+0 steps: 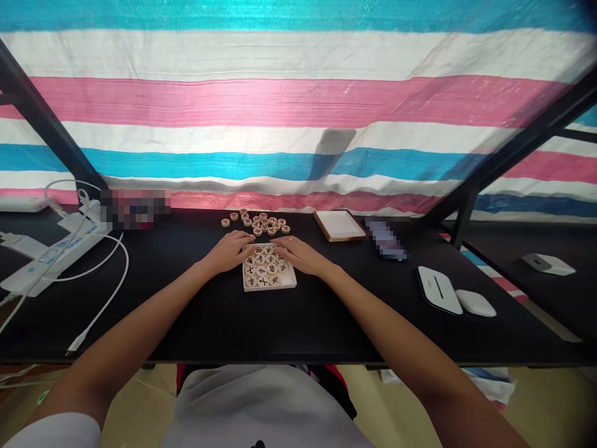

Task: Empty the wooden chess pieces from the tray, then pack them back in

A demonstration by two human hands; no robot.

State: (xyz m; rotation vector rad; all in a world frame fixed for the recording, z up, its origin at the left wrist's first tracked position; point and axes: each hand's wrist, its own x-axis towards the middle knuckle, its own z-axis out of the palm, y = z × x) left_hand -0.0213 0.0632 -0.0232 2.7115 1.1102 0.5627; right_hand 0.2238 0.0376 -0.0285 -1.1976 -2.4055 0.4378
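A shallow white box (269, 288) lies on the black desk in front of me, filled with several round Chinese chess pieces (261, 270) in rows, dark characters facing up. My left hand (232, 250) rests at the box's far left corner, fingers stretched forward, thumb along the pieces. At the far right corner, my right hand (301, 252) reaches in with fingers extended over the rim. Whether a fingertip presses on a piece there is hidden. Behind the box lies a loose cluster of more pieces (264, 221), some showing red characters.
A box lid (339, 224) lies back right beside a blurred phone (386, 238). Farther right are a white flat device (438, 290) and a white mouse-like object (476, 303). A power strip (51, 258) with white cables (105, 317) covers the left side. Striped sheeting (261, 99) hangs behind.
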